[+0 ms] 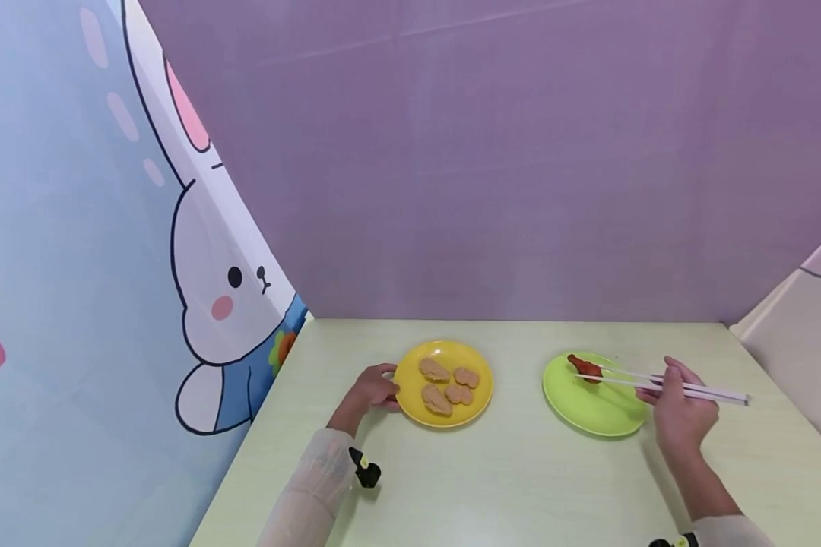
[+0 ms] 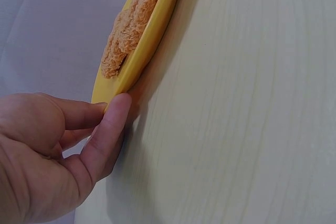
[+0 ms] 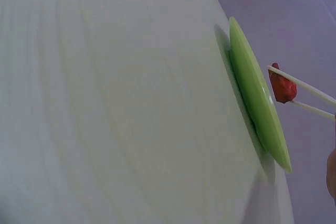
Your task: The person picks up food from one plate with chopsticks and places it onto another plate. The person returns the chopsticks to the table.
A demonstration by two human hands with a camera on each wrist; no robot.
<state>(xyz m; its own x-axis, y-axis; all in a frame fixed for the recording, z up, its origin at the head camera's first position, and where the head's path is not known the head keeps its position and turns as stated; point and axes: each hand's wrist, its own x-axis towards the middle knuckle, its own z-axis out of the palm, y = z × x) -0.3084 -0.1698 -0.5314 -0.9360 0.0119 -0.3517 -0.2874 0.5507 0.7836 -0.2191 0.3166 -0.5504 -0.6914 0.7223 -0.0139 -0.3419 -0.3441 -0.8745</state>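
Note:
My left hand [image 1: 375, 387] pinches the near-left rim of a yellow plate [image 1: 483, 386], thumb and fingers on its edge in the left wrist view. Several tan, crumb-coated fried chicken pieces [image 1: 436, 399] lie on that plate. In my right hand [image 1: 686, 416] is a pair of white chopsticks [image 1: 718, 393], gripped near their back part and pointing left. Between their tips sits a glossy red-brown chicken drumstick [image 1: 588, 370]. It is over the far-left part of a green plate [image 1: 605, 414], and the right wrist view shows the drumstick [image 3: 283, 87] raised above the rim.
Both plates stand on a pale wood-grain table [image 1: 513, 486], with a gap between them. A purple partition [image 1: 520, 167] rises behind the table's far edge. On the left is a blue wall panel with a cartoon rabbit [image 1: 226, 304]. A small black device [image 1: 366, 472] is at the left sleeve.

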